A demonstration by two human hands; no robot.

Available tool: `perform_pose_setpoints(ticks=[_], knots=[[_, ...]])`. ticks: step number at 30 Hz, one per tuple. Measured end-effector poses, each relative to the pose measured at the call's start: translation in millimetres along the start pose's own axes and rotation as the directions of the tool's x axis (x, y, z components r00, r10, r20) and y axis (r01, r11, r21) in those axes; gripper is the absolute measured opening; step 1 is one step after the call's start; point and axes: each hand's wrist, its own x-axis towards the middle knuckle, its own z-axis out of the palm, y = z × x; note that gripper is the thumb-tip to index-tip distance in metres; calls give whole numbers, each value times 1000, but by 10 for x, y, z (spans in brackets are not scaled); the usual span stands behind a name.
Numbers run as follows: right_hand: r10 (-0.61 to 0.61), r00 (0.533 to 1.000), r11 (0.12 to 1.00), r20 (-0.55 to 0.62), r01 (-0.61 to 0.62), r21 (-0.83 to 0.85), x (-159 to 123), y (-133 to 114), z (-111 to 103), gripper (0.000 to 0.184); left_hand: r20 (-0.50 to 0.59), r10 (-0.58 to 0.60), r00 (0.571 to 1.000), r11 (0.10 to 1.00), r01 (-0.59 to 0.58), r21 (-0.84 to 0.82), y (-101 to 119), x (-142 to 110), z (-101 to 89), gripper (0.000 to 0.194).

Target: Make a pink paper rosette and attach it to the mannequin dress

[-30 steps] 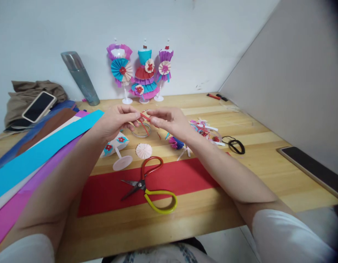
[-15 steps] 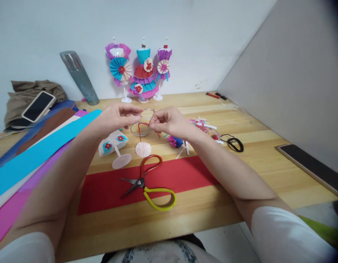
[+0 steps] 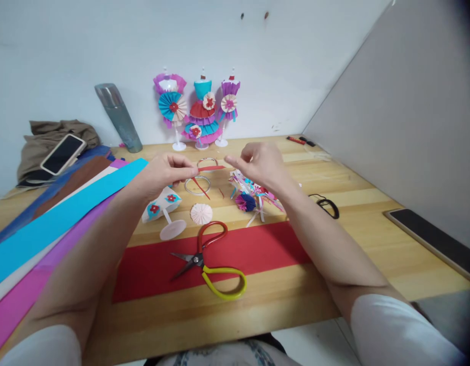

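Observation:
My left hand [image 3: 164, 173] pinches a narrow red paper strip [image 3: 212, 168]. One end points right and another part hangs down over a roll of clear tape [image 3: 197, 192]. Just right of the strip's end is my right hand [image 3: 261, 161], its thumb held out from curled fingers and nothing visible in it. A pale pink pleated paper rosette [image 3: 201, 213] lies below the tape. Open-bladed scissors [image 3: 197, 260] with one red and one yellow handle rest across a red paper sheet [image 3: 257, 244]. A small white stand with blue and red flower trim [image 3: 173, 230] lies tipped at left.
Three paper-dressed mini mannequins [image 3: 203, 109] stand against the wall beside a leaning flask [image 3: 118, 119]. Coloured paper sheets [image 3: 67, 216] and a phone [image 3: 63, 154] are at left. Paper scraps [image 3: 263, 195], a black cord loop [image 3: 328, 207] and a dark flat device [image 3: 433, 244] are at right.
My right hand has let go of the red strip and moved right and up. The strip now extends from my left hand alone. The view has shifted slightly.

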Motion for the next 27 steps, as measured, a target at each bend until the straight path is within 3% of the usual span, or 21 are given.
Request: perform_pose_setpoints(ticks=[1, 2, 3, 5, 6, 7, 8, 10, 12, 16, 18, 20, 23, 25, 27], knots=[[45, 998, 999, 49, -45, -4, -28, -50, -34, 48, -6, 5, 1000, 1000, -5, -7, 3, 2, -12, 22], [-53, 983, 998, 176, 46, 44, -68, -122, -53, 44, -19, 10, 1000, 1000, -10, -13, 6, 4, -25, 22], [-212, 912, 976, 350, 178, 128, -118, -211, -53, 38, -38, 13, 999, 1000, -14, -20, 10, 4, -38, 22], [-467, 631, 883, 620, 377, 281, -239, -412, 3, 19, -94, 24, 995, 998, -29, -48, 16, 0, -66, 22], [-521, 499, 841, 692, 437, 319, -303, -509, 58, 9, -122, 34, 992, 997, -43, -70, 19, -3, -80, 22], [-531, 413, 816, 740, 485, 315, -364, -596, 123, 12, -146, 48, 988, 994, -62, -95, 22, -7, -93, 21], [-499, 401, 814, 768, 522, 256, -418, -668, 195, 18, -165, 61, 984, 990, -82, -119, 24, -10, -105, 21], [-442, 471, 811, 764, 573, 115, -496, -767, 332, 24, -184, 82, 979, 981, -112, -159, 30, -17, -127, 21], [-434, 496, 791, 752, 610, 54, -530, -811, 429, 26, -186, 84, 979, 975, -120, -189, 35, -23, -147, 22], [-505, 446, 739, 739, 666, 103, -507, -815, 432, 15, -186, 65, 980, 961, -112, -253, 44, -35, -194, 24], [-539, 457, 732, 708, 669, 125, -478, -794, 333, 13, -198, 56, 979, 952, -112, -284, 51, -43, -221, 24], [-560, 524, 760, 642, 633, 146, -441, -744, 191, 11, -214, 53, 975, 943, -120, -312, 64, -53, -245, 24], [-560, 651, 827, 513, 474, 301, -362, -596, -6, 15, -241, 56, 969, 933, -137, -333, 91, -68, -269, 24], [-516, 743, 828, 425, 307, 470, -292, -455, -68, 14, -252, 59, 966, 933, -143, -330, 102, -72, -277, 24], [-397, 845, 739, 359, 61, 671, -214, -304, -63, 12, -252, 57, 966, 938, -138, -319, 101, -66, -284, 24]])
